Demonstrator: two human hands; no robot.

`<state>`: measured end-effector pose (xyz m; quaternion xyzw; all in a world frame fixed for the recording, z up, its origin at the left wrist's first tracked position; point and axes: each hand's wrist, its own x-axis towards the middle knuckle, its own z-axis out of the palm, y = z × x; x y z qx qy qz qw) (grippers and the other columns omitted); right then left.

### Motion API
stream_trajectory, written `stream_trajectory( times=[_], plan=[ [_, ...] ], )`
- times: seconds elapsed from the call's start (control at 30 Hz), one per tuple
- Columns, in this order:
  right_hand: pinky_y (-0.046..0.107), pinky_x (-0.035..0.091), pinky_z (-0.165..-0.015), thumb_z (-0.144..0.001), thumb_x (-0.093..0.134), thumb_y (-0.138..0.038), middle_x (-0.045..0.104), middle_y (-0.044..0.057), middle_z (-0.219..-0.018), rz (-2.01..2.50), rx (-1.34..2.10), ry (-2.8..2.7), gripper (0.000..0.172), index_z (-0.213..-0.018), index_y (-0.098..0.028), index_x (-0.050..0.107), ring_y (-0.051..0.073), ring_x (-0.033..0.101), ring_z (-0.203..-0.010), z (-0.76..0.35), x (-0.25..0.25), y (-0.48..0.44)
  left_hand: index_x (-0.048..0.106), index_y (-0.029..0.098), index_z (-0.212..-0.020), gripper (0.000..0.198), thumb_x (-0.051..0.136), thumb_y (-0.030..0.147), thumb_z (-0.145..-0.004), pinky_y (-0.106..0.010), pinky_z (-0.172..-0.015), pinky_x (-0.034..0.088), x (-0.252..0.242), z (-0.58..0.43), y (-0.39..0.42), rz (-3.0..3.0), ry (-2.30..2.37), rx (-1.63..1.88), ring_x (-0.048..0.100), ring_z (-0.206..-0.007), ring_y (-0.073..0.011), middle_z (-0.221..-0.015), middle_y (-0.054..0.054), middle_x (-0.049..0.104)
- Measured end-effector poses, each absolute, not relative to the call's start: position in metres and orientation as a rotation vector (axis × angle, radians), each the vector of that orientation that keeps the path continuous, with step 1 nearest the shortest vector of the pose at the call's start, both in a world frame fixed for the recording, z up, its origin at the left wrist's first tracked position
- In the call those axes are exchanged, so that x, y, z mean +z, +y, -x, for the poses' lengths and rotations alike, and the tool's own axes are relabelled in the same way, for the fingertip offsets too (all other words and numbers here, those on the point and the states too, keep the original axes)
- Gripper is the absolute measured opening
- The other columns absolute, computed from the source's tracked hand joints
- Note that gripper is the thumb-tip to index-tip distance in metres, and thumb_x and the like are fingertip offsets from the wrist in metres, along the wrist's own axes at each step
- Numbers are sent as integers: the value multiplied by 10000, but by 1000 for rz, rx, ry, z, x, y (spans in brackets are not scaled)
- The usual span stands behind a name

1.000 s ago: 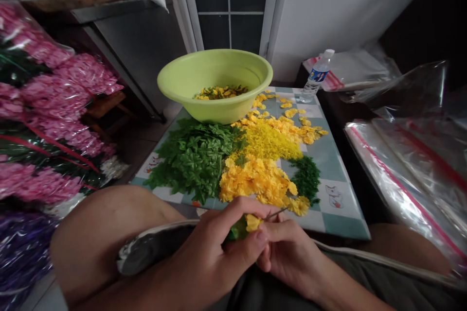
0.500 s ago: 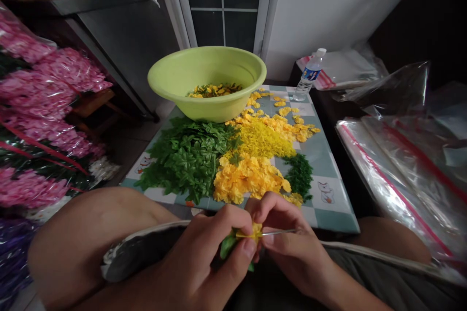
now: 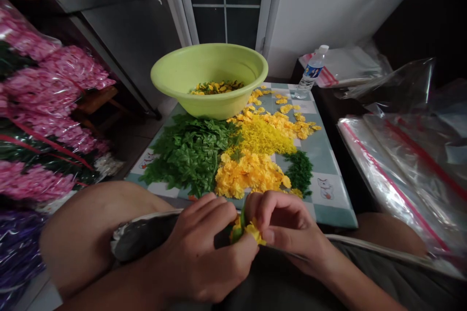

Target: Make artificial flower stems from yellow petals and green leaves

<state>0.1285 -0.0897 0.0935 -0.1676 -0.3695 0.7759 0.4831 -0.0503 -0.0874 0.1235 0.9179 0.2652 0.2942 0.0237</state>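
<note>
Above my lap, my left hand (image 3: 215, 248) is closed on a small artificial flower (image 3: 255, 234) with yellow petals and a green leaf. The fingertips of my right hand (image 3: 292, 228) pinch the same flower from its right side; part of a thin shiny rod shows under this hand. Fingers cover much of the flower. Just beyond my hands, a heap of orange-yellow fabric petals (image 3: 251, 172) lies on the table. Left of it is a pile of green fabric leaves (image 3: 189, 155). Finer yellow pieces (image 3: 264, 135) and dark green pieces (image 3: 299, 172) lie nearby.
A large lime-green basin (image 3: 209, 102) with yellow and green pieces inside stands on the checked table (image 3: 333, 214). Behind, at right, is a water bottle (image 3: 312, 72). Plastic bags (image 3: 397, 170) lie to the right, and wrapped pink flowers (image 3: 69, 77) stand at left.
The flower has turned between my fingers, so its green leaf now points up. My left hand has rolled over it, and the thin rod has dropped lower beneath my right hand.
</note>
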Motion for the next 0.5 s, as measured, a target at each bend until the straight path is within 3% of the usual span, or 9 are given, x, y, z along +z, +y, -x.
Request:
stream_trajectory(
  times=[0.1, 0.23, 0.37, 0.5],
  plan=[
    [254, 401, -686, -759, 707, -140, 609, -6, -751, 396, 1880, -930, 90, -798, -221, 696, 120, 538, -742, -129, 95, -92, 593, 236, -798, 166, 515, 104, -735, -300, -536, 347, 126, 52, -90, -2975, 803, 841, 406, -580, -160, -634, 6, 449],
    [268, 404, -689, -758, 688, -111, 616, -4, -768, 340, 1909, -948, 130, -828, -220, 693, 126, 548, -742, -128, 96, -94, 492, 229, -608, 233, 478, 39, -742, -299, -527, 353, 128, 55, -95, -2965, 890, 786, 403, -530, -146, -533, 29, 424],
    [266, 404, -690, -749, 673, -73, 611, 2, -796, 321, 1941, -940, 162, -839, -207, 681, 125, 549, -759, -128, 97, -96, 447, 235, -625, 241, 484, 38, -759, -305, -516, 356, 126, 51, -103, -2831, 861, 837, 439, -524, -144, -531, 42, 447],
    [266, 409, -686, -744, 688, -90, 604, 2, -790, 338, 1943, -952, 138, -821, -201, 659, 128, 548, -755, -127, 99, -99, 394, 235, -655, 248, 475, 32, -771, -300, -536, 386, 126, 40, -118, -2510, 1238, 1019, 443, -513, -128, -538, 62, 443]
  ],
)
